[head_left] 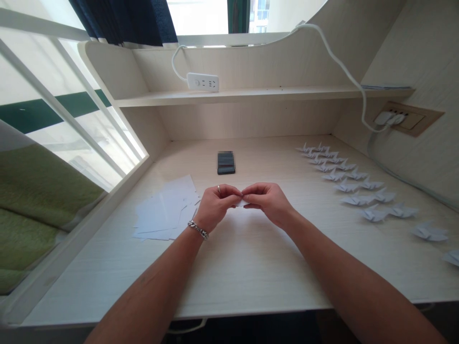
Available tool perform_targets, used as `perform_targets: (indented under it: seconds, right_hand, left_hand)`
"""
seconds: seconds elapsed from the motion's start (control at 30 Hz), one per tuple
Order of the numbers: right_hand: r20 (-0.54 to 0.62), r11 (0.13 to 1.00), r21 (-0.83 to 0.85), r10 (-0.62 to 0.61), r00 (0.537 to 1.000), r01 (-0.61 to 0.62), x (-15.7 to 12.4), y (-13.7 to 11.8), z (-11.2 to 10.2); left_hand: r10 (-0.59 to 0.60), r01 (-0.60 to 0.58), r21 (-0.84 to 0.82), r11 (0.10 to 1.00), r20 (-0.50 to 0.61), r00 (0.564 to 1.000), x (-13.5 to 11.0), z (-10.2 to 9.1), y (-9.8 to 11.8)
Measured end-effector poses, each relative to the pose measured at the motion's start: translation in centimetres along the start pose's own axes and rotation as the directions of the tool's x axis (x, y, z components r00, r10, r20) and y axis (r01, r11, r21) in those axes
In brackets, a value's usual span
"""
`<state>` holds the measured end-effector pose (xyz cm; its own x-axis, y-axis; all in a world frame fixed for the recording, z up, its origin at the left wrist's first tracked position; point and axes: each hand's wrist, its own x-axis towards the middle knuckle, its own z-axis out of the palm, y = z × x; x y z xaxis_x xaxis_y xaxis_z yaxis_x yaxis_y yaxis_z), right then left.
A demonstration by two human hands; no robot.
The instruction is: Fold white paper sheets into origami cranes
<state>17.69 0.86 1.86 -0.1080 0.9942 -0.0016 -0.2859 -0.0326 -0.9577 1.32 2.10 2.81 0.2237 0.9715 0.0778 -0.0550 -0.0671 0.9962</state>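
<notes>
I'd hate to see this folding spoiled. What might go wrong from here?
The small paper piece is pinched between the left hand and right hand; uneven pulling could tear it. The bracelet lies near the loose paper sheets and might scatter them. The folded paper cranes stand unshielded at the right, where a sweep of the right forearm could knock some.

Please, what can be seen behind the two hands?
Behind the left hand and right hand, a dark rectangular object lies on the desk. The hands partly cover the small white paper they hold; the desk surface directly behind them is hidden.
</notes>
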Motion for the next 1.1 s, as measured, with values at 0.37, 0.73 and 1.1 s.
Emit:
perform_targets:
  seconds: [0.37,0.73,1.1]
  right_hand:
    - [-0.034,0.999,-0.016,0.028,0.999,-0.029,0.21,-0.07,-0.29]
    - [-0.057,0.988,-0.135,-0.085,0.995,0.077,0.28,0.19,-0.01]
    - [-0.061,0.995,-0.082,-0.062,0.996,0.056,0.35,0.24,0.06]
  left_hand:
    - [0.036,-0.037,0.04,0.999,0.018,0.999,-0.11,0.06,-0.04]
    - [-0.017,0.017,-0.041,0.999,-0.005,1.0,0.19,0.01,-0.48]
    - [-0.002,0.001,-0.048,0.999,-0.002,1.0,0.2,-0.12,-0.53]
